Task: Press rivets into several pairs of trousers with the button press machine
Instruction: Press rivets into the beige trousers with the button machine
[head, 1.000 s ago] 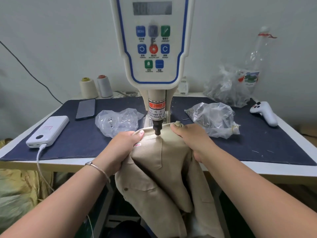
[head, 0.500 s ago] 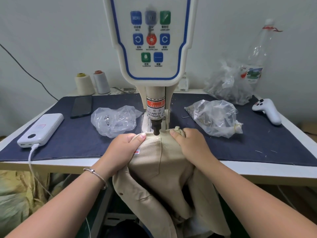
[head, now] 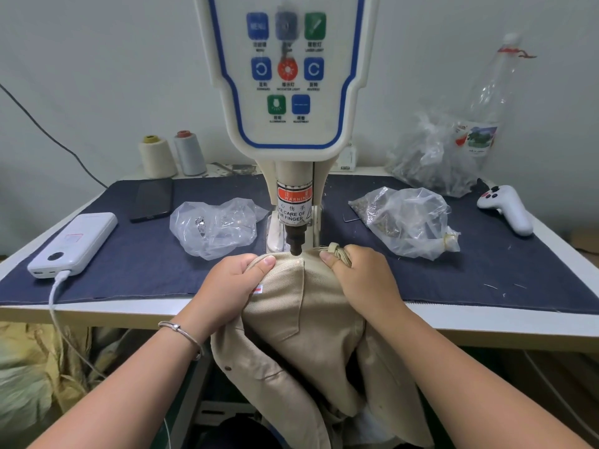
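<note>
Since a second ago my view has tipped down, hiding the display atop the button press machine [head: 287, 92]; my hands barely shifted. My left hand [head: 231, 286] and right hand [head: 359, 280] each grip the beige trousers [head: 301, 319] at 6 o'clock, waistband under the punch [head: 296, 243]. The label reads "WARNING", "CARE OF", "FINGER"; one button says "MENU". A navy cloth [head: 146, 264] covers the white worktop [head: 486, 325] against a pale wall.

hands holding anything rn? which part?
Both hands grip the beige trousers at the top edge under the press head: left hand left of it, right hand right of it, pinching the drawcord too.
</note>
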`<action>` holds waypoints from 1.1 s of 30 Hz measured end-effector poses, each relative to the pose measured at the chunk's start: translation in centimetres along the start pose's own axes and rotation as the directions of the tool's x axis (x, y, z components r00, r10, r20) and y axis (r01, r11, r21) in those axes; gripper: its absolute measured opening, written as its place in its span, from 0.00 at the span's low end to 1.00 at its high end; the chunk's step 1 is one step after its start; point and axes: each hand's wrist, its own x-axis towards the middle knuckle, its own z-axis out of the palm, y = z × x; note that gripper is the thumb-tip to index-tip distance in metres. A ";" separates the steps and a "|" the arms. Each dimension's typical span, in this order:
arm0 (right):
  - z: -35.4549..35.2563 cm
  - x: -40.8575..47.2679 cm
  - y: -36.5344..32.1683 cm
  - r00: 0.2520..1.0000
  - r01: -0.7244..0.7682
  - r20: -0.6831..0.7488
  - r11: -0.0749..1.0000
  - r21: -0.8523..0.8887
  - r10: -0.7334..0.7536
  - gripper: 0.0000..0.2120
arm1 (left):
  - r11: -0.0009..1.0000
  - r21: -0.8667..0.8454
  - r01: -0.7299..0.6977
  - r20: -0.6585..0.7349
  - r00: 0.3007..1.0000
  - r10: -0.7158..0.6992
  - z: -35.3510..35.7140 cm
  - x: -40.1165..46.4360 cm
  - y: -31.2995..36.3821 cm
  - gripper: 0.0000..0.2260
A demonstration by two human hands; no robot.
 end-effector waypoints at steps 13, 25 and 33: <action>0.7 -0.6 0.3 1.000 0.017 -0.021 0.997 -0.075 -0.019 0.24 | 1.000 0.022 -0.022 -0.017 1.000 0.023 0.1 0.0 -0.1 0.18; 1.0 -1.2 0.5 0.993 0.069 -0.091 0.994 -0.081 -0.076 0.11 | 0.995 -0.030 -0.095 -0.080 0.993 0.092 0.0 -0.9 -1.1 0.05; 0.8 -1.3 0.5 0.991 0.100 -0.086 0.992 -0.072 -0.106 0.14 | 0.995 -0.014 -0.101 -0.087 0.991 0.099 0.1 -0.9 -1.1 0.07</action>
